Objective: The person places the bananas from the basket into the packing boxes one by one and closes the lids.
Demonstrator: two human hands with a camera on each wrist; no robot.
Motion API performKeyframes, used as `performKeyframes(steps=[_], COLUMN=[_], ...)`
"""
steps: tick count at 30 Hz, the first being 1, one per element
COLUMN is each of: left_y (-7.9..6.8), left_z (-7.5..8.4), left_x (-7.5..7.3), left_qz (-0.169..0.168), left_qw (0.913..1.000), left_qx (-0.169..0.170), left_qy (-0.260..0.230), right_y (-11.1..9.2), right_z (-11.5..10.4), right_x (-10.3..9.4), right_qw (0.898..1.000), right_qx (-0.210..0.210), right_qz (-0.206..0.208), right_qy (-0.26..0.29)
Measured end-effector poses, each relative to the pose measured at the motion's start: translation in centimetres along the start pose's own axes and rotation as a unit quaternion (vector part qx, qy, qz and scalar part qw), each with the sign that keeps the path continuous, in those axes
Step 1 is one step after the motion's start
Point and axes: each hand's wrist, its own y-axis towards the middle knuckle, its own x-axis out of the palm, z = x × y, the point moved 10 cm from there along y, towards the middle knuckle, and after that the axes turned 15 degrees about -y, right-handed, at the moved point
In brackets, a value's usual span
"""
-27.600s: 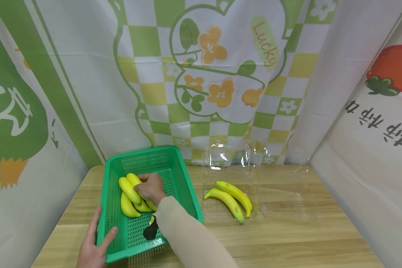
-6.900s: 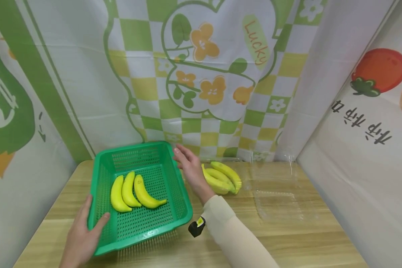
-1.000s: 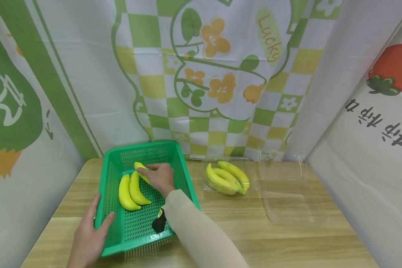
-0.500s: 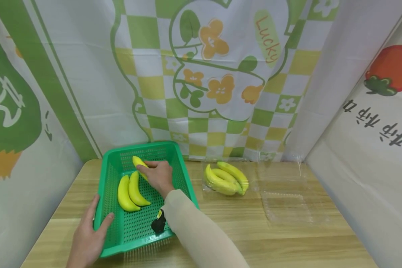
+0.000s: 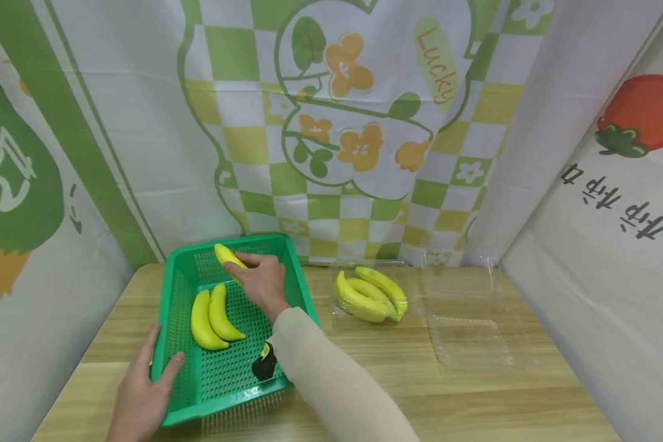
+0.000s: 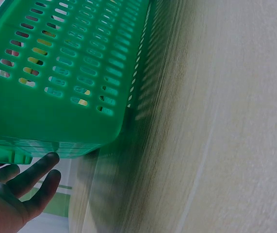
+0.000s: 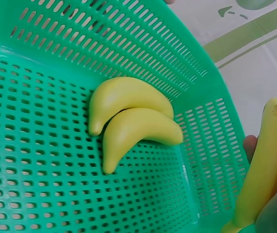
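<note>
In the head view, my right hand (image 5: 262, 279) pinches a yellow banana (image 5: 229, 261) between thumb and fingers, above the far part of a green plastic basket (image 5: 229, 402). Up close in the right wrist view, the held banana (image 7: 267, 165) stands nearly upright in the fingers. Two more bananas, the left one (image 5: 203, 322) and the right one (image 5: 222, 313), lie side by side on the basket floor. My left hand (image 5: 143, 387) holds the basket's left rim, thumb inside and fingers along the outer wall; those fingers (image 6: 36, 177) show in the left wrist view.
Right of the basket, a clear plastic clamshell box (image 5: 339, 307) contains several bananas (image 5: 372, 298). A second clear box (image 5: 469, 344) stands with its lid raised farther right. Both rest on the wooden table (image 5: 392, 380). A patterned curtain (image 5: 337, 227) hangs behind.
Over the last second my right hand has raised the third banana up from beside the other two. Earlier, loose bananas lay in the near clear box; now it holds more. The left hand stays put.
</note>
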Motion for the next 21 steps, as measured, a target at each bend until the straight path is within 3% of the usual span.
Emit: performKeyframes(steps=[4, 21], left_y=[0.0, -0.3], left_z=[-0.2, 0.3], left_x=[0.0, -0.1], left_qz=[-0.003, 0.007], left_qw=[1.0000, 0.9996], left_qx=[-0.008, 0.028], left_qy=[-0.001, -0.006], right_y=[0.0, 0.1], right_z=[-0.5, -1.3], right_x=[-0.5, -2.2], right_qw=[1.000, 1.000], right_qx=[-0.001, -0.012], right_qz=[-0.001, -0.011], right_qy=[0.004, 0.001])
